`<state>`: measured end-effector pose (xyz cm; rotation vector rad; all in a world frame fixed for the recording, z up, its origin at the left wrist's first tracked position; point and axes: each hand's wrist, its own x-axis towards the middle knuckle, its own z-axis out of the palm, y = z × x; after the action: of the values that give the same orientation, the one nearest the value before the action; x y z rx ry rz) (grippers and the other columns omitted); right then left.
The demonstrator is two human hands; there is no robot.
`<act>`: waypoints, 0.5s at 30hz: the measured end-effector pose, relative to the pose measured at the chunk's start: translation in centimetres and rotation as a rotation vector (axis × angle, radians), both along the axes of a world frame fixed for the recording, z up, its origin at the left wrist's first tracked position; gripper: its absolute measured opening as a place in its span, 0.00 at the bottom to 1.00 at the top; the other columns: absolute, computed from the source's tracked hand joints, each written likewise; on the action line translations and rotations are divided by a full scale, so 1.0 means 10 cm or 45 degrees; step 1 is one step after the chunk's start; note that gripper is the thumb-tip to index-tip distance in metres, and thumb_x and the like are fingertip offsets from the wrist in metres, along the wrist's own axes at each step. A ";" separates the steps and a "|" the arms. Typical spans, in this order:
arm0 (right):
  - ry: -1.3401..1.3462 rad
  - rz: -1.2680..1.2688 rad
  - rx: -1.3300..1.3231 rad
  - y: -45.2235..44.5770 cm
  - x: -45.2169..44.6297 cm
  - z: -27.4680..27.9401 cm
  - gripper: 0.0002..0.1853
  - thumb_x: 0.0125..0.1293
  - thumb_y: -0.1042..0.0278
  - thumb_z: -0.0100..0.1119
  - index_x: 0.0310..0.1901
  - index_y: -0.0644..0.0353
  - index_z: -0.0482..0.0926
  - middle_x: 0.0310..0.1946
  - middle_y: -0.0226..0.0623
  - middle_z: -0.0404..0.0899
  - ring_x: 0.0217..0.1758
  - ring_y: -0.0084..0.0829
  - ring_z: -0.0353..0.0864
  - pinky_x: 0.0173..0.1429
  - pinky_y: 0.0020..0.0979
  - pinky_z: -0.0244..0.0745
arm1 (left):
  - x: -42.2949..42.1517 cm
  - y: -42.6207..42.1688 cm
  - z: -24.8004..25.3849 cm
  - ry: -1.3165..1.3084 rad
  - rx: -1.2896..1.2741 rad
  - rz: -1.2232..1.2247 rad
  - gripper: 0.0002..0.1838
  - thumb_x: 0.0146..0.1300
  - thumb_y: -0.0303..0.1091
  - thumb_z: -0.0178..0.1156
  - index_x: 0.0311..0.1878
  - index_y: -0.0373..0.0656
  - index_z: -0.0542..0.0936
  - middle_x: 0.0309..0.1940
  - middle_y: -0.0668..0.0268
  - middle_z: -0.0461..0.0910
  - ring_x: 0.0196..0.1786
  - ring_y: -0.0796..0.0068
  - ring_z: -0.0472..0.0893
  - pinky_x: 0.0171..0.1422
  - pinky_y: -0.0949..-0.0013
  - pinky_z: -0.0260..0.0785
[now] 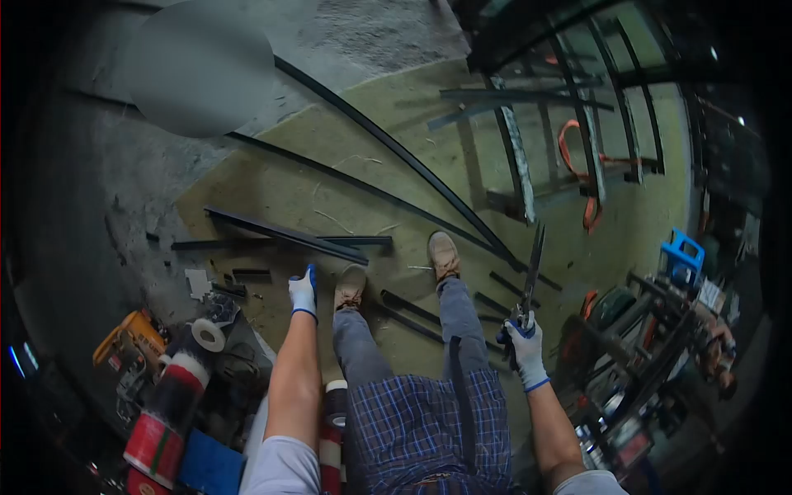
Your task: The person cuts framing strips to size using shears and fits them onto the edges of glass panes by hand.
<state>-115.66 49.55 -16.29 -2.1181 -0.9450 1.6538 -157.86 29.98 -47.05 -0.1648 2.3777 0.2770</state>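
Observation:
My right hand (526, 351), in a white glove with blue trim, is closed around the dark handles of a pair of long-bladed scissors (535, 268). The blades point up and away from me. My left hand (304, 293), gloved the same way, hangs above the floor with a blue fingertip stretched forward and nothing visible in it. Just beyond it, a short black metal bar (285, 235) lies across another black bar (363, 241). Several shorter dark bars (412, 307) lie between my feet and toward the right hand.
Two long black bars (388, 148) cross the floor ahead. A dark metal rack (511, 153) with an orange strap (568, 148) stands at upper right. Rolls of film (169, 404) and a yellow tool (136, 334) sit at left. A blue stool (683, 254) and a person (716, 346) are at right.

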 end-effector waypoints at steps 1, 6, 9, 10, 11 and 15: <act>-0.045 -0.074 0.042 -0.21 0.11 -0.12 0.10 0.63 0.78 0.62 0.45 0.64 0.75 0.30 0.31 0.78 0.27 0.24 0.80 0.33 0.28 0.81 | -0.04 0.03 0.22 -0.037 0.014 -0.205 0.27 0.55 0.54 0.68 0.43 0.37 0.80 0.37 0.57 0.83 0.37 0.61 0.81 0.47 0.60 0.73; -0.343 -0.237 -0.047 -1.32 0.69 -0.74 0.11 0.59 0.76 0.66 0.41 0.61 0.74 0.29 0.28 0.75 0.27 0.19 0.76 0.30 0.26 0.75 | -0.15 0.40 0.40 -0.122 -0.165 -1.093 0.18 0.55 0.47 0.67 0.44 0.47 0.81 0.43 0.56 0.84 0.48 0.55 0.82 0.51 0.56 0.74; -0.524 -0.364 -0.206 -1.83 0.78 -1.07 0.09 0.58 0.69 0.66 0.36 0.62 0.77 0.23 0.30 0.77 0.22 0.23 0.75 0.28 0.31 0.75 | 0.18 1.23 0.32 0.031 0.011 -1.741 0.17 0.54 0.45 0.68 0.42 0.46 0.82 0.37 0.57 0.84 0.44 0.54 0.82 0.50 0.56 0.73; -0.576 -0.390 -0.243 -1.92 0.75 -1.18 0.08 0.58 0.68 0.66 0.34 0.62 0.77 0.22 0.31 0.77 0.21 0.23 0.75 0.28 0.32 0.74 | 0.27 1.40 0.04 0.118 0.266 -1.902 0.17 0.53 0.45 0.68 0.43 0.47 0.81 0.37 0.56 0.83 0.44 0.54 0.81 0.50 0.56 0.72; -0.669 -0.313 -0.318 -1.97 0.76 -1.29 0.10 0.58 0.65 0.66 0.30 0.61 0.77 0.21 0.33 0.78 0.21 0.24 0.76 0.28 0.33 0.74 | 0.54 1.82 0.09 0.065 0.281 -2.050 0.18 0.53 0.44 0.68 0.44 0.46 0.81 0.36 0.57 0.83 0.43 0.53 0.81 0.51 0.56 0.72; -0.490 -0.508 -0.277 -2.71 0.81 -2.34 0.14 0.58 0.59 0.66 0.34 0.63 0.79 0.24 0.39 0.80 0.26 0.35 0.79 0.34 0.36 0.74 | 1.55 2.85 -0.71 0.137 0.577 -2.374 0.26 0.55 0.46 0.64 0.56 0.46 0.77 0.50 0.58 0.80 0.55 0.56 0.76 0.60 0.55 0.66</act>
<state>-107.53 22.43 -39.69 -2.6206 -0.3975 1.2216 -142.36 58.53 -54.15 2.0898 1.5568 -0.1226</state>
